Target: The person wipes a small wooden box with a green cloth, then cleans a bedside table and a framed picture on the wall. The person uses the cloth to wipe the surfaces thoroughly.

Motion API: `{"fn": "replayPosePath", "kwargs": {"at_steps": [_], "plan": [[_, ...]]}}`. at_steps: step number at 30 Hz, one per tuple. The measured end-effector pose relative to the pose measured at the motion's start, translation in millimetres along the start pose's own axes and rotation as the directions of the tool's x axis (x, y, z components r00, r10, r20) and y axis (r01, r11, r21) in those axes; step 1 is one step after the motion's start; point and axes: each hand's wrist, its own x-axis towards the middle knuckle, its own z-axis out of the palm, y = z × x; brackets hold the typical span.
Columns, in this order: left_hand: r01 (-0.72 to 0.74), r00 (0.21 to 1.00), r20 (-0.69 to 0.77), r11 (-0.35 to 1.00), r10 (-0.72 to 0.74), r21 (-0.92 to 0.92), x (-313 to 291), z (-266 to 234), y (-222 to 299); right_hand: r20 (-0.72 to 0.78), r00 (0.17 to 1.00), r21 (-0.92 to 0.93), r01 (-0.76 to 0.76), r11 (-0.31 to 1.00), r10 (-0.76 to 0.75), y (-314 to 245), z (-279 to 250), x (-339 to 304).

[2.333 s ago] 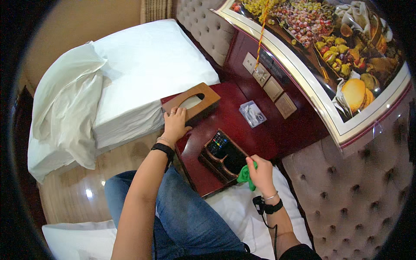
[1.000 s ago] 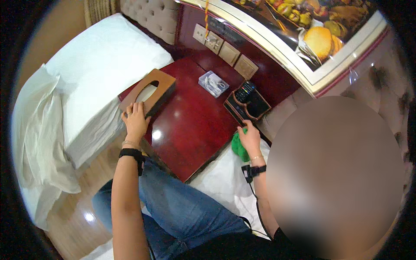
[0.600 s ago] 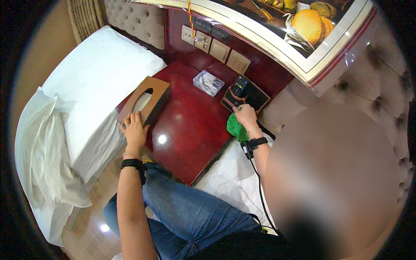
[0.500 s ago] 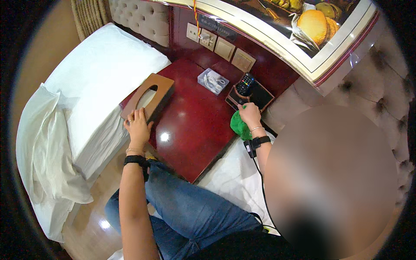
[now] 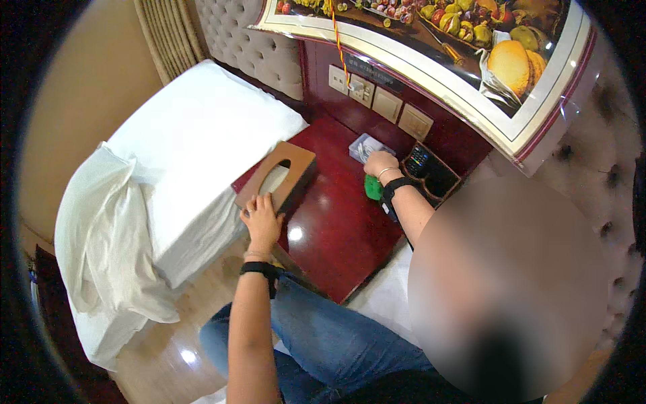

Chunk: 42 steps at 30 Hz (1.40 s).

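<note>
A brown tissue box [image 5: 296, 156] with an oval opening lies along the left side of the dark red, glossy bedside table [image 5: 336, 242]. My left hand [image 5: 262, 222] grips its near end, fingers over the top and thumb against the side. In my closed right hand [image 5: 381, 163] is a bunched green cloth [image 5: 373, 188], hanging below the fingers at the table's right part. Just beyond that hand sits a clear plastic box [image 5: 363, 145] with white cable inside, partly covered by it. A dark organizer [image 5: 441, 176] holding a black remote control [image 5: 418, 159] stands to the right.
A white-covered bed [image 5: 195, 128] with a rumpled sheet [image 5: 111, 229] adjoins the table on the left. Sockets and switches [image 5: 387, 106] line the wall panel, beneath a framed fruit picture [image 5: 464, 40]. White bedding [image 5: 383, 296] lies by the table's near right edge.
My right hand has moved with the green cloth from in front of the organizer, leftward and farther over the table, to the clear box. My left hand stays on the tissue box; the view has shifted.
</note>
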Motion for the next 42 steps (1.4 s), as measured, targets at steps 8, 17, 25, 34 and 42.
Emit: {"fn": "replayPosePath", "kwargs": {"at_steps": [8, 17, 25, 34, 42], "plan": [[-0.020, 0.999, -0.037, 0.998, 0.018, -0.058, -3.3, -2.7, -1.4, 0.176, 0.978, -0.213, 0.144, 0.966, -0.107, -34.6, 16.2, -42.8], [-0.046, 0.998, -0.044, 0.997, 0.044, -0.057, -0.2, -4.9, 5.7, -0.411, 0.885, -0.340, 0.073, 0.938, -0.218, -0.3, 80.3, -39.5], [0.013, 0.998, 0.055, 0.997, -0.009, -0.077, 0.1, -3.8, 4.6, -0.445, 0.895, -0.146, -0.074, 0.987, 0.001, -4.2, 83.7, -0.2], [-0.002, 0.999, 0.044, 1.000, 0.003, -0.026, 7.7, 3.7, 11.1, -0.637, 0.756, 0.129, -0.090, 0.988, 0.152, -11.6, 75.9, -23.7], [0.270, 0.959, 0.074, 0.962, -0.272, 0.038, 92.7, 27.7, 115.9, -0.405, 0.913, -0.205, -0.044, 0.978, -0.044, -4.5, 75.9, -36.4]]}}
